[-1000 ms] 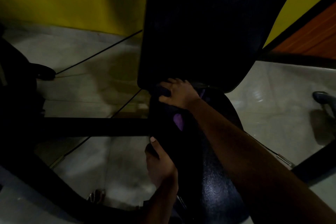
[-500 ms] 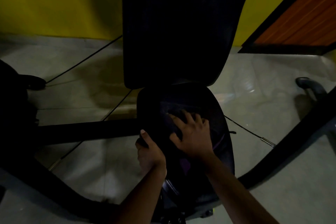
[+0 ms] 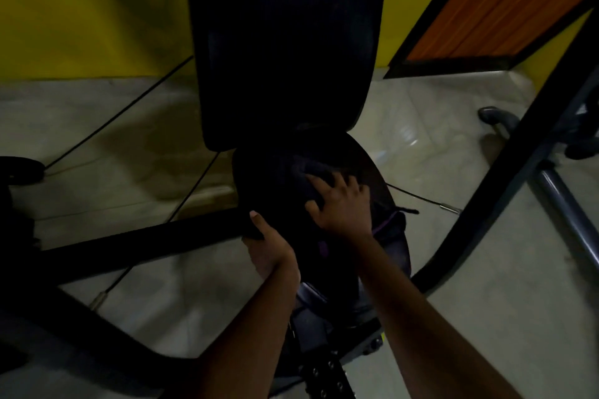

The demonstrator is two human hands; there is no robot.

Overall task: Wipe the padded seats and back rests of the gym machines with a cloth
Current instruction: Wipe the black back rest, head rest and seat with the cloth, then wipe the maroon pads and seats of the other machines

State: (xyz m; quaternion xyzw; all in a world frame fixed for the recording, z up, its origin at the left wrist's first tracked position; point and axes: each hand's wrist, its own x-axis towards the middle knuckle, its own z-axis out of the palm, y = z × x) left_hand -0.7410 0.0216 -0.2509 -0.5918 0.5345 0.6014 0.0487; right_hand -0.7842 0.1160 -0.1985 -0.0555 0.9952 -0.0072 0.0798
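Right hand (image 3: 340, 201) spread flat on dark cloth (image 3: 306, 176), seemingly; left hand (image 3: 267, 244) clasping shadowed seat (image 3: 372, 172) edge.

Right hand (image 3: 342, 204) flat, fingers (image 3: 319, 186) spread, pressing dark cloth (image 3: 306, 176) onto black padded seat (image 3: 259, 172). Left hand (image 3: 267, 244) grips seat edge at 9 o'clock. Back rest (image 3: 285, 42) at 12 o'clock, upright.

i see dim room, low light. yellow wall (image 3: 81, 10) at back, pale glossy tiled floor (image 3: 453, 269), orange wood panel (image 3: 486, 10) w/ black trim upper right.
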